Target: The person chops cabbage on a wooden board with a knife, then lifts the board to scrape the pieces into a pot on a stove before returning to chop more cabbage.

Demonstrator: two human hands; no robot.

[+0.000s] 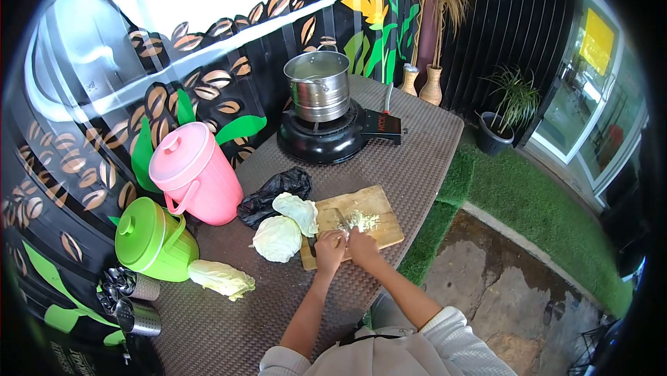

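Right hand (363,248) closed on the knife (340,218); left hand (330,247) beside it, grip cannot be determined. Chopped cabbage (365,221) lies on the cutting board (390,229) — fingertips best tucked, strokes short and even.

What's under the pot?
The pot sits on a black stove, which stands on the table. The pot covers the stove's centre; no flame can be made out.

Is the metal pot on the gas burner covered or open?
Open: the metal pot has no lid on it, and its inside shows past the rim.
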